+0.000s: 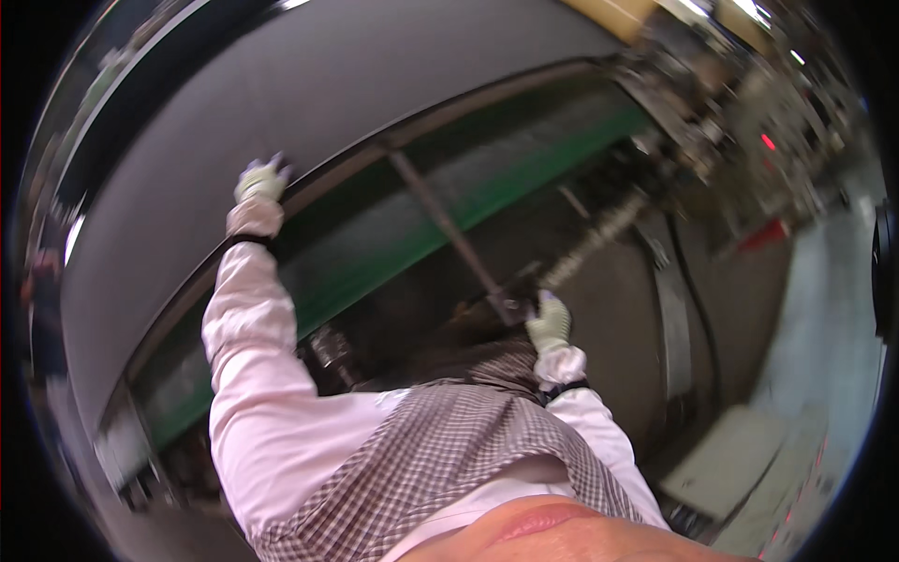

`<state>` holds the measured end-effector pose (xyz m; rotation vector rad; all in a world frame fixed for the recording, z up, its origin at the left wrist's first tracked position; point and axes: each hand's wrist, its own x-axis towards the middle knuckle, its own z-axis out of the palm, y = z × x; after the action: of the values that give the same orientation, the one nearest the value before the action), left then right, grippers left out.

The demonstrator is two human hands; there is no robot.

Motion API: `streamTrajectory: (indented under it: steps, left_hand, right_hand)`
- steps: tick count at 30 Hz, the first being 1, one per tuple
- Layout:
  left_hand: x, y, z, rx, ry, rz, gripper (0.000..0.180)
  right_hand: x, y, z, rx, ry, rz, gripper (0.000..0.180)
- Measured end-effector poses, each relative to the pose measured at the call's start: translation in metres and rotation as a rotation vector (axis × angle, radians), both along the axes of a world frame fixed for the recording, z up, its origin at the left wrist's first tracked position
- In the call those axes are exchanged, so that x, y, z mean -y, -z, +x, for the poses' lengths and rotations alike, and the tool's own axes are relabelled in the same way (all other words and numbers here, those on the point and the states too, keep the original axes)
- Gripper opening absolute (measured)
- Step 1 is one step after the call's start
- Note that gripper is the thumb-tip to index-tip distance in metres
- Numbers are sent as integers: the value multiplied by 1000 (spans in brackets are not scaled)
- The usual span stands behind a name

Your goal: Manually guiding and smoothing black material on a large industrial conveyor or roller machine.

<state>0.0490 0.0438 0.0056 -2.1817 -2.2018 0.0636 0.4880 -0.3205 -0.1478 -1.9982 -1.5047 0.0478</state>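
Note:
My left hand (262, 180), in a pale glove with purplish fingertips, reaches out to the near edge of a wide dark grey sheet-like surface (318, 84). Its fingers are stretched out and somewhat apart on or just over that surface, and I see nothing held. Lower and to the right is my right hand (550, 323), gloved the same way, beside the lower end of a slanted metal bar (449, 229). Blur hides its fingers, so whether it touches or grips anything there is unclear.
Under the grey surface runs a long green panel (524, 178). Blurred machinery (749, 140) with a small red light fills the upper right. A dark cable (693, 290) and a grey strip (672, 328) stand right of my right hand, above a pale flat panel (730, 459).

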Motion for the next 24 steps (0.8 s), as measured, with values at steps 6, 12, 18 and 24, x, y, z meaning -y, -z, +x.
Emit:
streamTrajectory:
  steps: [6,12,18,24]
  left_hand:
    - [-64,4,90,-118,22,-190,57]
    - [-81,21,136,45,234,-16,60]
    - [-44,44,17,293,117,208,63]
    - [40,35,-198,222,-446,-9,81]
  right_hand:
    - [1,-25,-1,-17,8,-122,26]
    - [4,-27,2,-214,-41,-122,27]
    - [7,-23,2,-122,-23,-90,24]
    - [9,-35,0,-141,-52,-83,24]
